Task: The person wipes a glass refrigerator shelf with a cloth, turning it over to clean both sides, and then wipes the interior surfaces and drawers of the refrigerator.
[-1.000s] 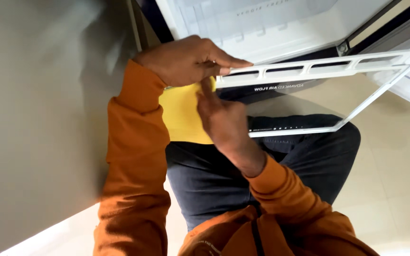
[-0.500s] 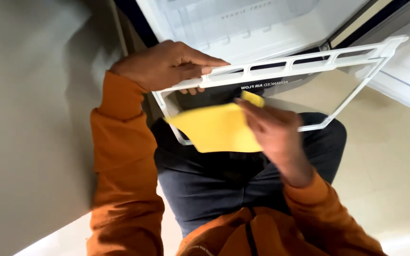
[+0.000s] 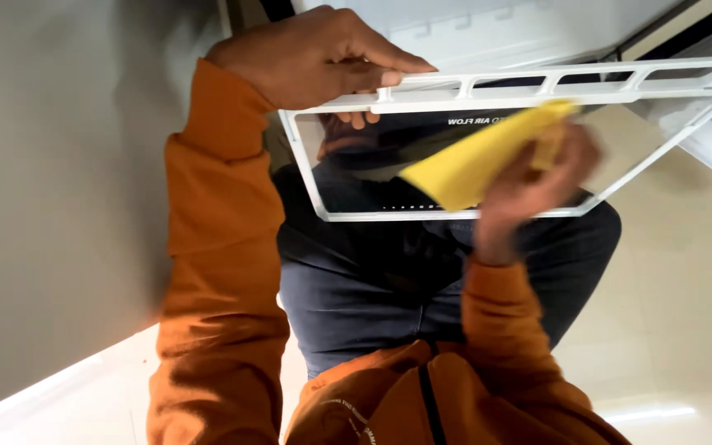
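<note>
Against the glass shelf [image 3: 372, 177], right hand [image 3: 529, 185] clamps yellow cloth [image 3: 475, 161]; left hand [image 3: 315, 58] pinches the frame, which could slip under hard rubbing.

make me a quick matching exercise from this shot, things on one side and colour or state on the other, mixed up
Things:
1. cloth
2. shelf frame
3. left hand
4. right hand

States:
a. white, with slots along one edge
b. yellow, pressed to the glass
c. grips the frame's slotted edge
d. holds the cloth, blurred

Pairs: 1-b, 2-a, 3-c, 4-d
</note>
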